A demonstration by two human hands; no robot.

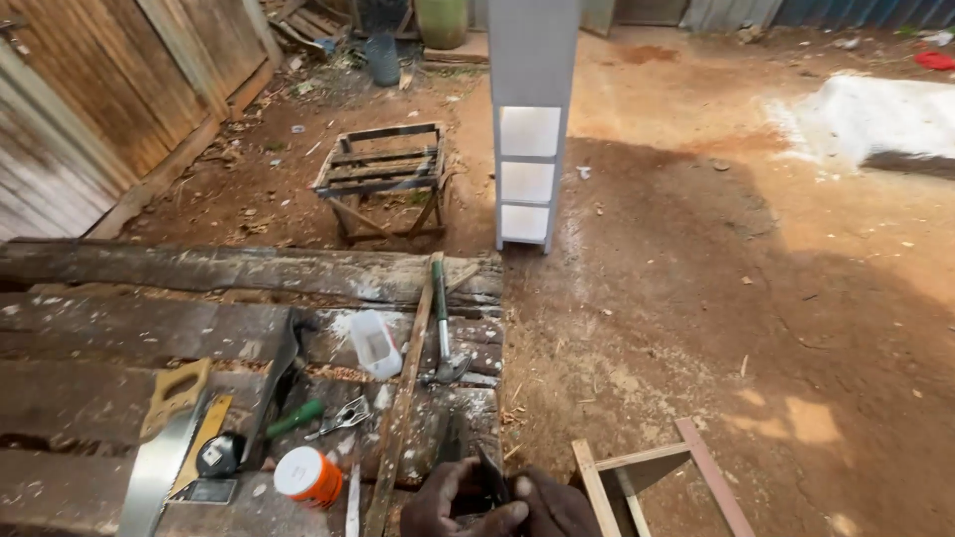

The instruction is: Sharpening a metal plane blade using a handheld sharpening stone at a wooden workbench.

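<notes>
Both my hands meet at the bottom edge of the view, over the near right corner of a rough plank workbench (119, 328). My left hand (453, 502) and my right hand (555, 509) are closed together around a small dark flat object (489, 477); what it is cannot be told. Just ahead of them a long thin wooden strip (406, 388) lies across the planks. A claw hammer (442, 333) with a green handle rests beside it.
On the bench lie a handsaw (159, 447), a tape measure (219, 455), an orange-and-white tub (306, 475), pliers (343, 416), a green-handled screwdriver (295, 419) and a white plastic container (375, 343). A tall grey shelf unit (527, 129), a low slatted stand (383, 174) and a wooden frame (647, 472) stand on bare earth.
</notes>
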